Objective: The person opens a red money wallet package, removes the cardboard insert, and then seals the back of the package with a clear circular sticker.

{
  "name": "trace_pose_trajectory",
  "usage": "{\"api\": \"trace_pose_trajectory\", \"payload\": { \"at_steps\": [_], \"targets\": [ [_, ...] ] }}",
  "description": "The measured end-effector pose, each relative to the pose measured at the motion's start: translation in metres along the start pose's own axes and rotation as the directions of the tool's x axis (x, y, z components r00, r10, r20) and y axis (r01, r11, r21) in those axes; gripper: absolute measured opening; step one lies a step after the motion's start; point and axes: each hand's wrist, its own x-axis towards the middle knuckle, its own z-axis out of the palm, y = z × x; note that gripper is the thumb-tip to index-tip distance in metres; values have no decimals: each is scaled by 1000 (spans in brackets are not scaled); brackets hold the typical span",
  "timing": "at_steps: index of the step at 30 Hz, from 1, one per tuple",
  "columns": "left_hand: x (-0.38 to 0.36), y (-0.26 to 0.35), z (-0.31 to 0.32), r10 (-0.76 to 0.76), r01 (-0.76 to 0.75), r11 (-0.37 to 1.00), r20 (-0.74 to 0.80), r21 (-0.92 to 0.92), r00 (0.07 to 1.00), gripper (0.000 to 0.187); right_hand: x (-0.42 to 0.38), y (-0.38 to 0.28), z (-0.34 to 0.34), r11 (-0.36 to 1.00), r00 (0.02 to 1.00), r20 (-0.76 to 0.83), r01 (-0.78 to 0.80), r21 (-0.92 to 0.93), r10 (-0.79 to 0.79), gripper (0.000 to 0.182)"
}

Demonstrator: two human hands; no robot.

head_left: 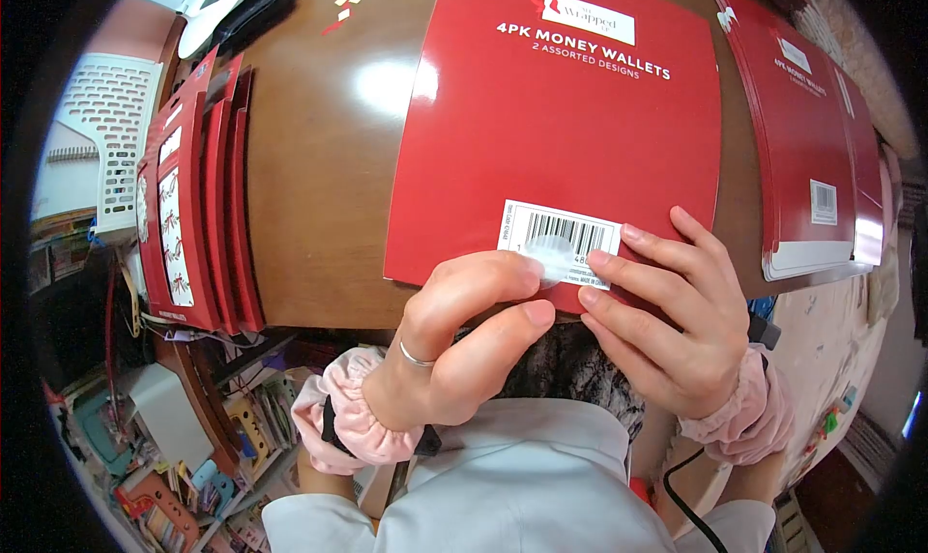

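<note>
A red cardboard pack [570,137] printed "4PK Money Wallets" lies on the brown table, its lower edge toward me. Near that edge is a white barcode label [515,226]. A clear round sticker [553,250] overlaps the label's lower part. My left hand [464,331], a ring on one finger, has its index fingertip on the sticker's edge, with the thumb tip just below and the other fingers curled. My right hand [677,311] has its fingers apart, their tips on the label's right side and the pack's lower right corner.
Several red packs [198,205] stand in a row at the left. More red packs [812,137] are stacked at the right. Small yellow and red scraps [345,7] lie at the back. A white perforated rack [116,137] stands far left, above shelves of stationery [184,485].
</note>
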Motion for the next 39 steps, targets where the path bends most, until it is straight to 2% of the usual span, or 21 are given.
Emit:
{"api": "trace_pose_trajectory", "payload": {
  "at_steps": [1, 3, 4, 6, 13, 22, 25, 27, 28, 31, 34, 36, 39],
  "targets": [
    [-1, -1, 5, 0, 0, 1000, -2, 1, 1000, 67, 0, 0, 0, 1000, 1000, 0, 2, -1, -2, 31],
    [-2, -2, 17, -33, -4, 988, -233, -156, 972, 42, 1, -1, -1, 1000, 1000, 17, -15, -4, 15, 32],
    [-1, -1, 13, -31, -6, 988, -236, -154, 971, 42, 1, -1, -1, 1000, 1000, 16, -12, -6, 12, 32],
    [2, 2, 2, -66, 64, 997, -61, -36, 996, 68, 0, -3, 0, 999, 999, 35, -30, -42, 32, 34],
    [-6, -3, -3, -40, 38, 999, -74, -37, 996, 67, -1, -6, 1, 997, 998, 59, -29, -74, 34, 39],
    [-11, -10, -9, -47, 44, 997, -54, -63, 997, 69, 5, -6, 4, 998, 999, 40, -15, -57, 18, 31],
    [-11, -10, -14, -56, 58, 998, -54, 31, 997, 72, 6, -6, 7, 999, 1000, 12, -4, -52, 5, 27],
    [-15, -15, -12, -81, 75, 997, -260, -34, 962, 43, 5, -6, 10, 999, 1000, -28, 0, -45, -1, 25],
    [-17, -16, -12, -80, 75, 997, -263, -29, 962, 43, 5, -6, 10, 999, 1000, -30, 5, -43, -6, 25],
    [-19, -16, -14, -112, 99, 993, -280, -60, 954, 45, 6, -8, 11, 999, 998, -57, 8, -32, -10, 25],
    [-12, -10, -16, -82, 87, 996, -218, 16, 973, 45, 7, -8, 10, 999, 999, -50, -21, -30, 20, 25],
    [-7, -6, -16, -72, 78, 994, -76, 82, 995, 74, 8, -8, 8, 999, 998, -41, -42, 10, 42, 27],
    [-4, -4, -10, -71, 74, 997, -90, 33, 993, 71, 8, -6, 8, 1000, 999, -42, -14, -1, 14, 25]
  ]
}}
